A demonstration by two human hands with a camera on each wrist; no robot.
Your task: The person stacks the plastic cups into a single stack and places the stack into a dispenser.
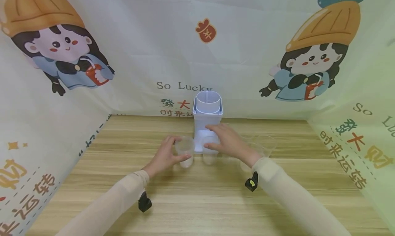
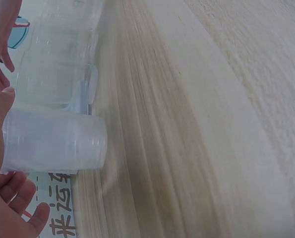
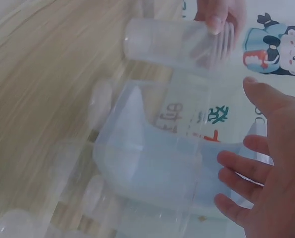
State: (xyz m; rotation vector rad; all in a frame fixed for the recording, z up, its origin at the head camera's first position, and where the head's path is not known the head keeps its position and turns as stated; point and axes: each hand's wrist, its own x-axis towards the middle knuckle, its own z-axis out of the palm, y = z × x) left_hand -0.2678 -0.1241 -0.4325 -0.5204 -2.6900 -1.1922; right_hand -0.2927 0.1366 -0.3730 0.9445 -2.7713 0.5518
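- Sleeves (image 1: 103,203), pale, one per arm; forearms slant inward and away over the wood-grain table (image 1: 197,208).
- Black wrist devices (image 1: 144,202), one at each cuff.
- Left hand (image 1: 163,155): comes in from the side, thumb nearer the wearer, fingers on the far side; grip closed around a cup near its rim.
- Held cup (image 1: 184,146), translucent: left of centre, just left of the blue stand's base; mouth up, base down, long axis close to vertical. Several ridges at the rim end; contact between base and table cannot be told.
- Right hand (image 1: 229,140): reaches inward from the right, palm turned left, thumb and fingers wide apart, holding nothing.
- Second cup (image 1: 210,157), clear: by the right fingertips, before the stand; mouth up, axis near vertical.
- Clear vessels (image 1: 263,143): beyond the right wrist; outlines faint, count uncertain.
- Blue stand (image 1: 207,122), pale: upright, round-mouthed cylinder at top.
- Printed backdrop (image 1: 139,57): behind all.
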